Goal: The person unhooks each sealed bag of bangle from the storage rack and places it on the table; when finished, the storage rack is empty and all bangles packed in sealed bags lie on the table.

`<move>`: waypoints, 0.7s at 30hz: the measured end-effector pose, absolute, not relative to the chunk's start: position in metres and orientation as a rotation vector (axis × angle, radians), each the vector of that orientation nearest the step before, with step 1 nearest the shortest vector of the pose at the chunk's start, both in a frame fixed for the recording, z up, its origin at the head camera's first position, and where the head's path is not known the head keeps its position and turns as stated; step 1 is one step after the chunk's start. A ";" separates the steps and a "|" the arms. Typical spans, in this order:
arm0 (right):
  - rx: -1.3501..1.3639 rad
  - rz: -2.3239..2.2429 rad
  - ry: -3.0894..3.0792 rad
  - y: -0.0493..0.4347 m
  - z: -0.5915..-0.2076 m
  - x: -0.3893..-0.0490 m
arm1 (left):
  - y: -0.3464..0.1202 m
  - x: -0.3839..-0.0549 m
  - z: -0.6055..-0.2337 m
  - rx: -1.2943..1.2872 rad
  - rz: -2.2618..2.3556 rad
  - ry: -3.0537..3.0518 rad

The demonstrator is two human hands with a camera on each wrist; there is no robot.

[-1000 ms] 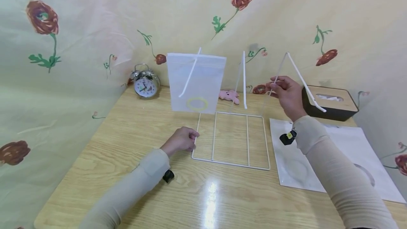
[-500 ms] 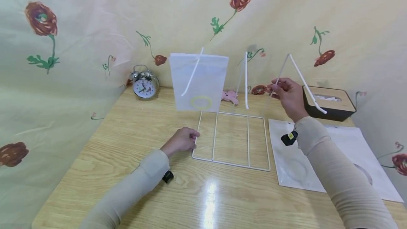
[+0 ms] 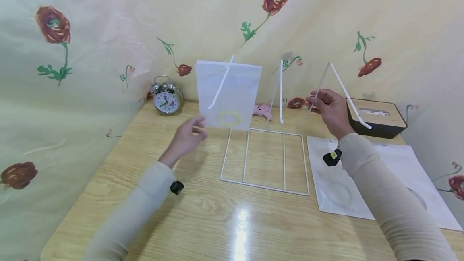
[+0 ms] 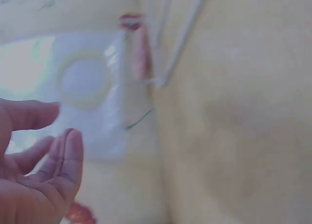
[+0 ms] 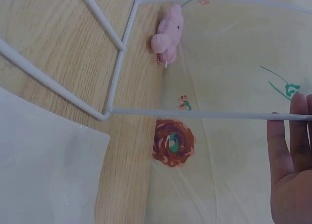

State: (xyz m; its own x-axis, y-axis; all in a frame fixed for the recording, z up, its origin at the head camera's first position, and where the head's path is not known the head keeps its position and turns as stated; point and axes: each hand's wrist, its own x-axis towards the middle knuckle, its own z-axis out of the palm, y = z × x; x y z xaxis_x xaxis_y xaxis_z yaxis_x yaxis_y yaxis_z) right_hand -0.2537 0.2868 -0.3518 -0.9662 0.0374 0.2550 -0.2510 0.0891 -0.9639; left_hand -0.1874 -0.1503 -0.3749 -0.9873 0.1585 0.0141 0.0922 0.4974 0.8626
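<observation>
A white wire rack (image 3: 284,160) stands on the table, its base flat and its tall uprights ending in sloping arms. On its left arm hangs a translucent zip bag (image 3: 244,92) with a yellow ring mark. My right hand (image 3: 331,110) pinches the rack's right upright; in the right wrist view the fingers (image 5: 280,151) lie against that wire. Just left of the bag's lower edge, my left hand (image 3: 186,136) is raised with thumb and fingers apart and nothing between them. The left wrist view is blurred, with the hand (image 4: 41,170) before the bag.
An alarm clock (image 3: 166,96) stands at the back left. A pink plush toy (image 3: 262,110) lies behind the rack. To the right are a tissue box (image 3: 377,118) and white bags (image 3: 335,190) lying flat, partly under my right forearm. A flowered cloth hangs behind the table.
My left hand has let go of the left side of the rack's base and moved up and left, towards the hanging bag. The right hand keeps its hold on the upright.
</observation>
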 end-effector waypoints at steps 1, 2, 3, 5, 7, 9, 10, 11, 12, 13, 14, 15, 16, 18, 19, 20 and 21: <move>0.211 1.975 -2.149 0.287 -0.351 -0.253 | -0.154 -0.190 -0.368 0.217 1.578 2.675; 0.208 1.971 -2.154 0.286 -0.351 -0.253 | -0.157 -0.192 -0.361 0.215 1.636 2.687; 0.209 1.972 -2.154 0.286 -0.350 -0.252 | -0.160 -0.195 -0.354 0.225 1.681 2.706; 0.211 1.976 -2.155 0.287 -0.350 -0.251 | -0.163 -0.199 -0.342 0.249 1.773 2.737; 0.206 1.967 -2.165 0.287 -0.351 -0.251 | -0.165 -0.203 -0.332 0.280 1.854 2.752; 0.206 1.968 -2.162 0.289 -0.353 -0.251 | -0.164 -0.208 -0.323 0.298 1.891 2.769; 0.205 1.965 -2.163 0.289 -0.354 -0.251 | -0.164 -0.210 -0.320 0.294 1.894 2.775; 0.207 1.961 -2.161 0.290 -0.355 -0.251 | -0.163 -0.212 -0.317 0.295 1.893 2.779; 0.212 1.959 -2.158 0.291 -0.356 -0.251 | -0.162 -0.214 -0.314 0.296 1.888 2.778; 0.216 1.957 -2.155 0.291 -0.356 -0.251 | -0.161 -0.217 -0.312 0.300 1.879 2.779; 0.222 1.946 -2.159 0.291 -0.356 -0.251 | -0.160 -0.219 -0.309 0.296 1.871 2.775; 0.223 1.937 -2.164 0.290 -0.356 -0.251 | -0.159 -0.221 -0.307 0.287 1.869 2.770; 0.226 1.927 -2.172 0.290 -0.356 -0.251 | -0.158 -0.223 -0.305 0.280 1.875 2.762; 0.226 1.927 -2.177 0.289 -0.355 -0.252 | -0.156 -0.225 -0.301 0.262 1.889 2.754; 0.222 1.925 -2.180 0.288 -0.354 -0.252 | -0.155 -0.226 -0.299 0.251 1.888 2.761; 0.221 1.934 -2.174 0.287 -0.353 -0.252 | -0.153 -0.227 -0.297 0.240 1.890 2.771; 0.221 1.945 -2.166 0.287 -0.353 -0.252 | -0.152 -0.228 -0.295 0.233 1.895 2.784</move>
State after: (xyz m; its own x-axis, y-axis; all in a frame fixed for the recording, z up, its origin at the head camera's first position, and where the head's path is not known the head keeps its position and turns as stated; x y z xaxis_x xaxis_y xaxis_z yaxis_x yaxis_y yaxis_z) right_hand -0.2525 0.2867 -0.3529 -0.9640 0.0362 0.2633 -0.2579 0.1119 -0.9597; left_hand -0.2277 -0.1521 -0.2951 -0.9634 -0.0179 0.2673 0.2421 0.3689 0.8974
